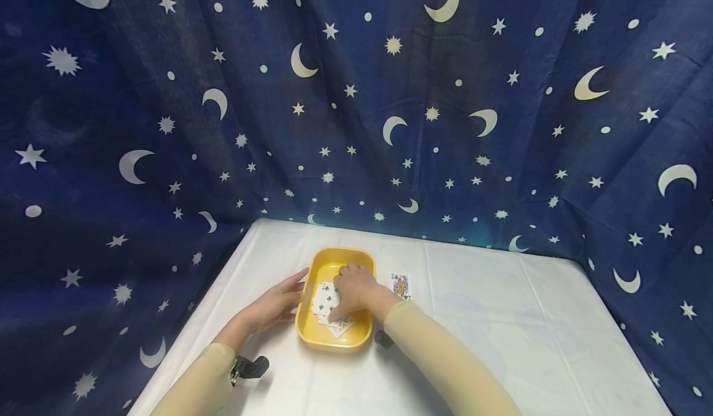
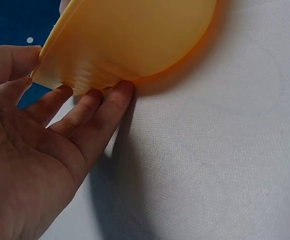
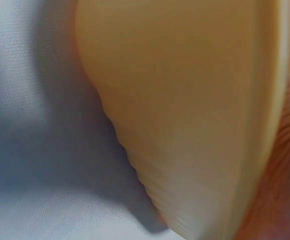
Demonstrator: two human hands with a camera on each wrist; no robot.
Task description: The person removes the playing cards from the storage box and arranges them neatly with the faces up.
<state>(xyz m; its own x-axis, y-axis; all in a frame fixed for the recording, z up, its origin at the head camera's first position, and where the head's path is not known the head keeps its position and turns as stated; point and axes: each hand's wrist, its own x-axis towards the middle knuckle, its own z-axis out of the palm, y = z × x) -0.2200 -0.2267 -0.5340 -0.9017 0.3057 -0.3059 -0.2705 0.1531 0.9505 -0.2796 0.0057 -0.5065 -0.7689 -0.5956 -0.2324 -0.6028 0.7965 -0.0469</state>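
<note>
A yellow tray [image 1: 309, 332] sits on the white tablecloth, with several playing cards [image 1: 324, 298] lying face up inside it. My right hand [image 1: 353, 295] reaches into the tray, its fingers curled down onto the cards and seemingly pinching one at its near edge. The right wrist view shows only the tray's outer wall [image 3: 185, 100] and a sliver of that hand [image 3: 287, 175]. My left hand [image 1: 284, 298] lies against the tray's left side. In the left wrist view its straight fingers [image 2: 84, 120] sit under the tray's rim [image 2: 134, 35], with the thumb at the rim's edge.
One face card [image 1: 400, 285] lies face up on the tablecloth [image 1: 501, 317] just right of the tray. A dark blue curtain with moons and stars [image 1: 356, 94] hangs behind and around the table. Small black wrist cameras [image 1: 250, 366] sit on both sleeves.
</note>
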